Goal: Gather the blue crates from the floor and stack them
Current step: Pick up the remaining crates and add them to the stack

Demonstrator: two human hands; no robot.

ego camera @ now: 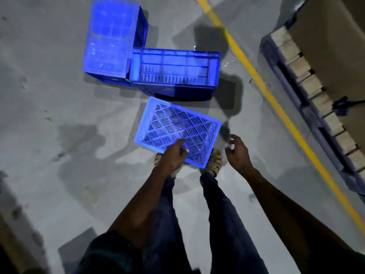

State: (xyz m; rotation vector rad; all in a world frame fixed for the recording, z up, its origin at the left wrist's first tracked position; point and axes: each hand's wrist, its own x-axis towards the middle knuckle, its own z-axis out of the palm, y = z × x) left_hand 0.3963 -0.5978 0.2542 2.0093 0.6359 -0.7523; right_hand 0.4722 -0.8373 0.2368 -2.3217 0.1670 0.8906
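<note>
Our left hand has its grip curled over the near edge of the slatted blue crate, which is tilted just above our shoes. Our right hand hangs loose at 3 o'clock, fingers apart. Two more crates sit touching on the floor at 12 o'clock; a yellow line runs off at 2.

L hand grips near crate rim | R hand loose beside | 2 crates beyond

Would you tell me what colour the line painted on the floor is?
The floor line is yellow, seen best in the head view.
</note>
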